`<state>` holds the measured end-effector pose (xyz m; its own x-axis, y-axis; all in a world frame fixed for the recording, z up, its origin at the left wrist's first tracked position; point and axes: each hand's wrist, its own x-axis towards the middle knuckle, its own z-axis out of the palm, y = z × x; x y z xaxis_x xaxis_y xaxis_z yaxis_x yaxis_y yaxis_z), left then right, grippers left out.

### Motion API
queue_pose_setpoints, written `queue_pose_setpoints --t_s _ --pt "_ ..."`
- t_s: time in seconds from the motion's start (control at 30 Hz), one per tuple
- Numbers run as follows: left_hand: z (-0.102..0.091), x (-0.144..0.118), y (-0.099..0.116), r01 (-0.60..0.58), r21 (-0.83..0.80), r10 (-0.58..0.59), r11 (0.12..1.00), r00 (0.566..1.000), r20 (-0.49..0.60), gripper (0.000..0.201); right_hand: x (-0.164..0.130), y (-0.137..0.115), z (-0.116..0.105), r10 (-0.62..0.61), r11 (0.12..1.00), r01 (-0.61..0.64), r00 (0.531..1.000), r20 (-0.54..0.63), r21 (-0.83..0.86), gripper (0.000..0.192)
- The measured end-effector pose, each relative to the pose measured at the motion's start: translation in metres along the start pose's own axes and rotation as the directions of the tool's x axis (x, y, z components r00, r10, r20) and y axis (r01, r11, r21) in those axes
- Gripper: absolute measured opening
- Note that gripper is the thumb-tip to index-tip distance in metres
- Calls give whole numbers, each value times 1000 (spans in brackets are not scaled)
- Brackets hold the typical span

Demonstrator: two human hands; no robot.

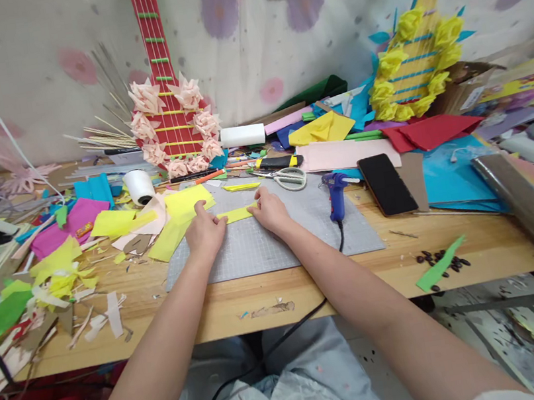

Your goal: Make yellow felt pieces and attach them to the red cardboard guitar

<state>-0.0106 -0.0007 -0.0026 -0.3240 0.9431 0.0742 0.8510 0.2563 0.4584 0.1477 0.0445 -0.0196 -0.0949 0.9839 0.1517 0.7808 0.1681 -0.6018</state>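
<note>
paper strip (pixel 238 214) on cutting mat (pixel 274 246), scissors (pixel 288 178) behind it, glue gun (pixel 335 193) right (phone (pixel 386 184) further right)

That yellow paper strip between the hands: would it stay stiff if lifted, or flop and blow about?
The yellow paper strip looks thin and narrow, so it would probably droop when lifted by one end. It lies flat on the grey cutting mat, pinned by the left hand and right hand, so it likely slides or drifts easily when released.

Paper strip (pixel 238 214) btwn the hands: yellow. Cutting mat (pixel 273 242): grey w/ faint grid. Glue gun (pixel 335 194): blue. Phone (pixel 386 185): black. Scissors (pixel 288 178): grey/white handles. Paper guitar (pixel 169 117): red, pale pink flowers; 2nd guitar (pixel 420 63): yellow flowers, blue trim. Backdrop cloth (pixel 242 36): white w/ purple, pink blotches. Table (pixel 271 296): light wood.
</note>
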Motion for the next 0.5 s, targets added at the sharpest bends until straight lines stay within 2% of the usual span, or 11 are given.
queue_pose_setpoints --t_s 0.5 --pt "2 2 0 -5 5 5 1000 1000 -11 51 -1 -1 0 -21 998 21 1000 4 -67 20"
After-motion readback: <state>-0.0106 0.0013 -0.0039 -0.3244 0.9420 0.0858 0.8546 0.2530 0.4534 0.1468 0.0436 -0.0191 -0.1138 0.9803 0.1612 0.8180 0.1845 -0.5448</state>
